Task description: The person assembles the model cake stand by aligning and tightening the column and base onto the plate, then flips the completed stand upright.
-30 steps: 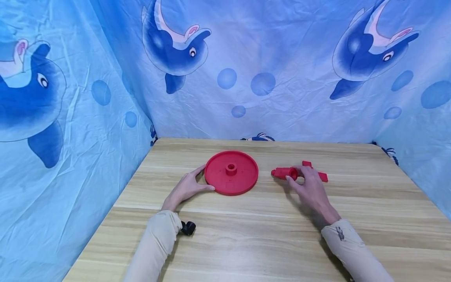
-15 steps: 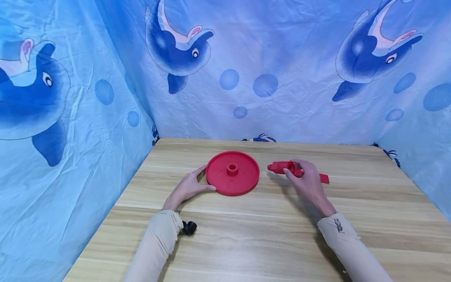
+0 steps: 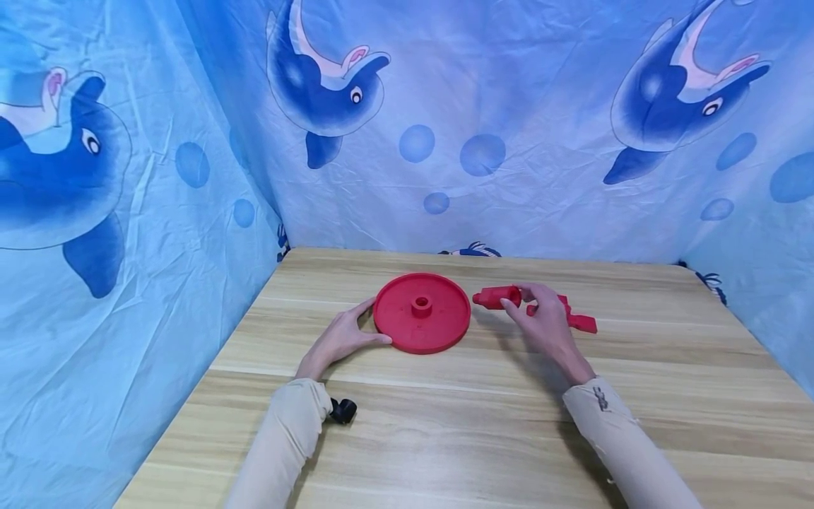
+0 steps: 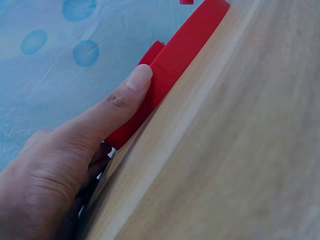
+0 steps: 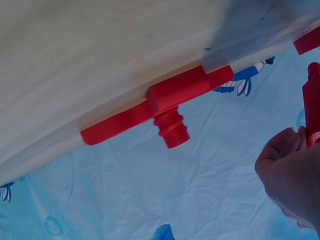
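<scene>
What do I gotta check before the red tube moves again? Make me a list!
1. Left hand touching the round red plate: ok.
2. Right hand holding the red tube: ok.
3. Red tube clear of the table: ok.
4. Nothing on top of the hub in the plate's middle: ok.
5. Narrow tip pointing down: not ok, it points sideways toward the plate.
6. Tip the right size for the hub's hole: cannot tell.

It looks like a screened-off booth, its wood-grain table [image 3: 445,445] walled by blue dolphin-print fabric [image 3: 547,198] at nine, twelve and three o'clock.
</scene>
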`<state>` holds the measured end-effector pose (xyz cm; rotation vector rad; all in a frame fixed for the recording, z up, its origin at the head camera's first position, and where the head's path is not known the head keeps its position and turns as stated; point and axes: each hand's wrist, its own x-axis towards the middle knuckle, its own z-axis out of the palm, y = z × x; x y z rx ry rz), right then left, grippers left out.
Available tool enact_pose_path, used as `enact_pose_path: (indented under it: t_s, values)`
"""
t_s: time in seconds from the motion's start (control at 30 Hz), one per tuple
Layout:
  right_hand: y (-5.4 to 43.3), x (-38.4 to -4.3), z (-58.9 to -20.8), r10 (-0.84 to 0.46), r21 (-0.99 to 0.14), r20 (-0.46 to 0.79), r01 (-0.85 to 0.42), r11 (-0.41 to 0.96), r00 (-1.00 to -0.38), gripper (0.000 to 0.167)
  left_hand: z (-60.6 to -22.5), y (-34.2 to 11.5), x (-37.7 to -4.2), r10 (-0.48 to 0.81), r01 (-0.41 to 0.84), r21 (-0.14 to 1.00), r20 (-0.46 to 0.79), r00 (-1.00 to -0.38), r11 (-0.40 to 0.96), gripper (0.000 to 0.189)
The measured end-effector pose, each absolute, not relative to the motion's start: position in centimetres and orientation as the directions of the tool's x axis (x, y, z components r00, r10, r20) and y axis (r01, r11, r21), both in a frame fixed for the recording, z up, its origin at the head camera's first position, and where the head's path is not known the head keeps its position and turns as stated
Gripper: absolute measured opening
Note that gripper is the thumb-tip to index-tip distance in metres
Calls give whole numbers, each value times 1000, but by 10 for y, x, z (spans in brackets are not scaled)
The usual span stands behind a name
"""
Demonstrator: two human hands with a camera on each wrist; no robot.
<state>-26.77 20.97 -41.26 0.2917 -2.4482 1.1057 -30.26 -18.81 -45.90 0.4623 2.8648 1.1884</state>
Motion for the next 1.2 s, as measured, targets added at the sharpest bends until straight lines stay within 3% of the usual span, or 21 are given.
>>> enact_pose_path:
  t_s: [0.47, 0.73, 1.2]
  values:
    - [188, -275, -409, -58, -664, 511, -437, 606, -858, 50, -458, -188, -301, 274, 266, 697, 103, -956, 666, 107]
    - [174, -277, -407, -74, -682, 483, -427, 594, -872, 53, -458, -187, -301, 271, 261, 700, 99, -957, 665, 107]
    - [149, -282, -406, -118, -705, 476, -458, 542, -872, 46, -459, -189, -303, 271, 267, 688, 105, -957, 675, 109]
